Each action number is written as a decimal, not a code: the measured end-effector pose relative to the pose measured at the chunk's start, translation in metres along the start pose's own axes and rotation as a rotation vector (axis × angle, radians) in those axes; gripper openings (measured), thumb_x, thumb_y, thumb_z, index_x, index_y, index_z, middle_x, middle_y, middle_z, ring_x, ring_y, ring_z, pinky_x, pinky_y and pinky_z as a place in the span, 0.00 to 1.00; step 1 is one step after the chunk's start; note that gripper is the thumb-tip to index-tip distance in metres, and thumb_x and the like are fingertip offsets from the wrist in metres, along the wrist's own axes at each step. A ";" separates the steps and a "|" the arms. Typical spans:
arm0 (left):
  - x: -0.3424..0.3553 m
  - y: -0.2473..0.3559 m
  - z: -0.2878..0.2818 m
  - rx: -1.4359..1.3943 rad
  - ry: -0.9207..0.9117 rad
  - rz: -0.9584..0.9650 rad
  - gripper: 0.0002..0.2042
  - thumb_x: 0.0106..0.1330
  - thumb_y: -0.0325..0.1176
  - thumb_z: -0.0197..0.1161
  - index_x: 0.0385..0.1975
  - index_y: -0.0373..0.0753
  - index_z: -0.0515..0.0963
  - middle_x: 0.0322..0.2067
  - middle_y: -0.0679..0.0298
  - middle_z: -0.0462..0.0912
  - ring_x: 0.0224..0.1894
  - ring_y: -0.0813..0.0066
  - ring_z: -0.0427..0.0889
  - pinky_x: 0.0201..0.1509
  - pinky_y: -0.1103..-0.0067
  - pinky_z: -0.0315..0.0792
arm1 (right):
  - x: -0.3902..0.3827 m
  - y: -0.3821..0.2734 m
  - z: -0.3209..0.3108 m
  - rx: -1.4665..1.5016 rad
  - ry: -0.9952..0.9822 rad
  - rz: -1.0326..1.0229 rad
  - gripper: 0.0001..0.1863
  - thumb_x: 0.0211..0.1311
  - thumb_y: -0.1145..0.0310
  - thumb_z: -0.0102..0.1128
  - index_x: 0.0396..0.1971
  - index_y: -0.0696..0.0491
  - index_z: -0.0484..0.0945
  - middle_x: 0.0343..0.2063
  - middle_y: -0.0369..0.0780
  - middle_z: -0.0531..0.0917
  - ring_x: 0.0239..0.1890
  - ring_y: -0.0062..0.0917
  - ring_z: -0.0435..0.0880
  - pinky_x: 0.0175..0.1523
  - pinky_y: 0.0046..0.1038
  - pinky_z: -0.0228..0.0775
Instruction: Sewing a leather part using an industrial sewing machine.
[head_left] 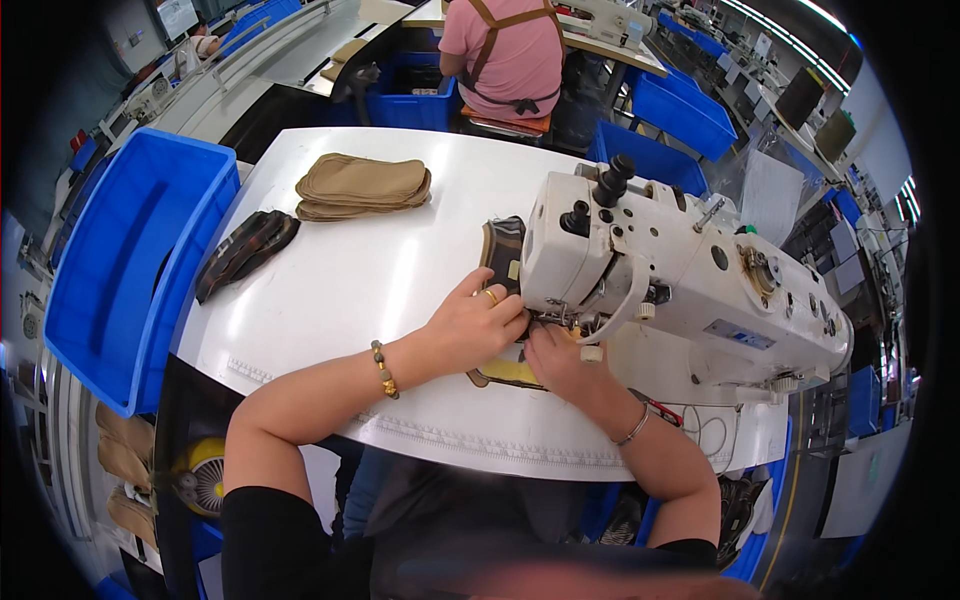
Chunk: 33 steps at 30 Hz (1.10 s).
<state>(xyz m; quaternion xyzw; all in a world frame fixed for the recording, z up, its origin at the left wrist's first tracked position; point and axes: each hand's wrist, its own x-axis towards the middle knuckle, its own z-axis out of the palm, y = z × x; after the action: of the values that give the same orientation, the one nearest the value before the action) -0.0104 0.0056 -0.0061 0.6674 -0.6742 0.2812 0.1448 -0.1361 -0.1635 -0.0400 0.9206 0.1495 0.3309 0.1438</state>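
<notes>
A white sewing machine (660,270) stands on the right of the white table (320,290), with a dark fabric piece (500,250) with tan edging and a yellowish part under its head. My left hand (480,320) rests on that piece left of the presser foot, fingers curled onto it. My right hand (560,360) grips the piece just below the head, fingertips partly hidden by the machine. A stack of tan pads (360,182) lies at the back left, beside folded camouflage pieces (245,250).
Blue bins stand left of the table (125,260) and behind it (675,115). A co-worker in pink (500,60) sits with their back to me at another table. Red-handled snips (668,413) lie right of my right hand. A yellow fan (205,470) sits below at left.
</notes>
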 end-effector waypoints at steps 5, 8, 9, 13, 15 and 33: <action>0.001 0.004 0.002 0.004 0.001 -0.020 0.09 0.53 0.32 0.60 0.33 0.42 0.83 0.30 0.70 0.76 0.37 0.74 0.78 0.58 0.69 0.69 | -0.009 0.000 0.016 0.106 0.069 0.014 0.08 0.43 0.68 0.66 0.17 0.50 0.74 0.17 0.32 0.74 0.18 0.21 0.77 0.20 0.26 0.66; -0.001 0.001 0.003 -0.009 0.004 -0.030 0.09 0.52 0.32 0.60 0.32 0.42 0.82 0.28 0.70 0.75 0.35 0.73 0.78 0.55 0.71 0.71 | -0.006 -0.004 0.016 0.176 0.057 0.132 0.07 0.43 0.68 0.66 0.19 0.50 0.76 0.20 0.34 0.76 0.23 0.23 0.80 0.27 0.29 0.73; 0.000 0.000 0.004 -0.011 0.021 -0.012 0.08 0.51 0.32 0.60 0.30 0.42 0.81 0.27 0.70 0.74 0.33 0.74 0.77 0.52 0.74 0.73 | -0.011 -0.002 0.022 0.158 0.030 0.097 0.06 0.44 0.68 0.66 0.19 0.50 0.76 0.21 0.34 0.76 0.24 0.24 0.80 0.30 0.31 0.74; 0.001 0.001 0.009 -0.043 -0.002 -0.049 0.05 0.50 0.32 0.60 0.26 0.43 0.78 0.25 0.70 0.73 0.31 0.75 0.77 0.44 0.78 0.75 | -0.013 -0.001 0.026 0.164 0.044 0.064 0.05 0.45 0.69 0.65 0.20 0.49 0.77 0.22 0.34 0.76 0.26 0.25 0.81 0.38 0.36 0.76; 0.000 0.000 0.012 -0.049 0.005 -0.047 0.03 0.50 0.32 0.59 0.24 0.43 0.75 0.24 0.71 0.72 0.30 0.76 0.78 0.38 0.80 0.75 | -0.013 0.000 0.025 0.156 0.041 0.035 0.05 0.45 0.69 0.65 0.20 0.49 0.77 0.22 0.33 0.76 0.26 0.25 0.81 0.38 0.36 0.76; 0.000 -0.004 0.006 -0.079 0.071 -0.009 0.04 0.50 0.32 0.60 0.24 0.44 0.74 0.24 0.70 0.73 0.29 0.76 0.78 0.41 0.79 0.76 | -0.014 0.000 0.029 0.036 0.059 -0.002 0.03 0.48 0.70 0.62 0.21 0.48 0.76 0.21 0.32 0.74 0.23 0.19 0.78 0.28 0.25 0.73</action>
<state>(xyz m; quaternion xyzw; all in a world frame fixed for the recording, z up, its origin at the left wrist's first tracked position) -0.0050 0.0023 -0.0095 0.6537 -0.6762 0.2775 0.1961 -0.1277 -0.1737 -0.0690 0.9128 0.1602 0.3549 0.1232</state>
